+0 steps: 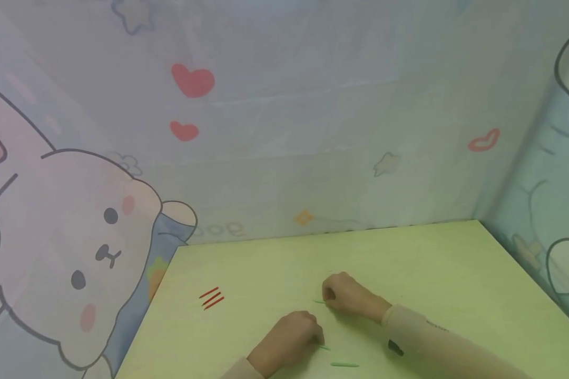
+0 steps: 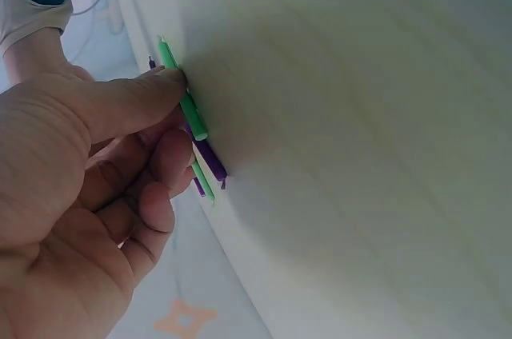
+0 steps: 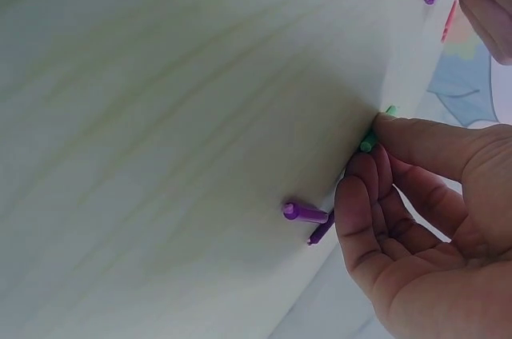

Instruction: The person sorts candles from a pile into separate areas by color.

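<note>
1. Biggest first: beyond both my grips spreads the pale backdrop (image 1: 289,105), printed with hearts, and a tilted cartoon rabbit (image 1: 109,237) looms off to my left.
2. Beneath my grips runs the yellow-green table (image 1: 422,268), flat enough, I'd judge, for slim sticks to lie out singly.
3. In from the right comes my right sleeve (image 1: 450,342), and here's my right hand (image 1: 353,297): thumb and curled fingers pinching a green stick (image 1: 318,301), low at the tabletop. For something this thin, fingertips look the sensible choice.
4. Nearer me and further left, my left hand (image 1: 286,337) matches it, thumb and forefinger nipping a second green stick (image 2: 194,119) along its length. Both ends poke clear, which probably makes it easier to steer.
5. Just right of that left grip, on my side, a loose green stick (image 1: 344,364) lies untouched.
6. Well left of both grips, three red sticks (image 1: 211,299) sit apart, nearly parallel; that even spacing looks deliberate, and leaves my fingers room.
7. Close by my right fingertips, two purple sticks (image 3: 304,212); whether they touch, I can't tell. One more purple stick (image 2: 212,161) shows just behind my left-held green.
</note>
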Motion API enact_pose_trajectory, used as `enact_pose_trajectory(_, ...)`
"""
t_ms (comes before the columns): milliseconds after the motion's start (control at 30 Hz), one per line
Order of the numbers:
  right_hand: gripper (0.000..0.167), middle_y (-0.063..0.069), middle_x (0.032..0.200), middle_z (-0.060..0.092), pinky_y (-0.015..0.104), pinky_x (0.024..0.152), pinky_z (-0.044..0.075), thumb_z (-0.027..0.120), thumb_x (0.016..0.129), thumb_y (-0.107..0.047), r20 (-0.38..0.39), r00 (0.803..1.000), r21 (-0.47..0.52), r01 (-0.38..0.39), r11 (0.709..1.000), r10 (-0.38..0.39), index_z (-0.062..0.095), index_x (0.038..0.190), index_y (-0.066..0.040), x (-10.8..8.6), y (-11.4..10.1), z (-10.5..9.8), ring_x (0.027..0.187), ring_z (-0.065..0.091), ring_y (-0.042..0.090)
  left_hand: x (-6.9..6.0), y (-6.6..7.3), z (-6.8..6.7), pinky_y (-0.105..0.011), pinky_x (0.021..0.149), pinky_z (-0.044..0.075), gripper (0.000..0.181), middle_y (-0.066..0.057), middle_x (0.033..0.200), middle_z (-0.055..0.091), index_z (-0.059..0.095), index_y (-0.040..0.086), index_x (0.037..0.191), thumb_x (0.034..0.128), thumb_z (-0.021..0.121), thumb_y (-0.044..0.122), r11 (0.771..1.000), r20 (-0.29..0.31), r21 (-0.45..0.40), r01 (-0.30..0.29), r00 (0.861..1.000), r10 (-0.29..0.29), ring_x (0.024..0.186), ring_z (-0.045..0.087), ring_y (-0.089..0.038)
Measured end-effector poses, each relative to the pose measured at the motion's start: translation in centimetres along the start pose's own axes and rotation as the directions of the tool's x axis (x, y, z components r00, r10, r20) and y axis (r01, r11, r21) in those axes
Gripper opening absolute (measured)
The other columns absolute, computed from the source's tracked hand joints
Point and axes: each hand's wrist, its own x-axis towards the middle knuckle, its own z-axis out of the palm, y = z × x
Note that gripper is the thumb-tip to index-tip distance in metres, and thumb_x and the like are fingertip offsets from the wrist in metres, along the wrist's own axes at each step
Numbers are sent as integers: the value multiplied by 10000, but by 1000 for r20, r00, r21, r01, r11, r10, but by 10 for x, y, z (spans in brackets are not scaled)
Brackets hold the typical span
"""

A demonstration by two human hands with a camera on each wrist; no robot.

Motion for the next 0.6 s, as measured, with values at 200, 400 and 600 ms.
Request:
enact_pose_trajectory(200,158,-51,838,671,257,713,531,820,899,56,-5,1000,-1,8,1000,-8,748,854,-77,0,2,0,789,560,77,3,2,0,-163,918,579,93,133,983,837,896,224,959,942,885,133,999,25,-21,35,999,-35,914,734,21)
enact_pose_trajectory(400,219,-96,803,637,252,696,520,820,892,60,-28,999,-13,35,999,-35,730,819,-126,4,5,2,767,547,57,0,2,-2,-167,904,594,122,110,987,846,896,205,936,927,891,83,992,21,-91,85,996,-83,947,774,-6)
enact_pose_trajectory(600,241,-108,757,568,221,653,492,792,904,61,-45,995,-59,82,995,-84,683,812,-132,-2,4,3,715,492,26,-5,2,4,-77,807,541,195,131,936,837,895,196,895,897,864,3,984,-29,-154,85,996,-90,864,742,52)
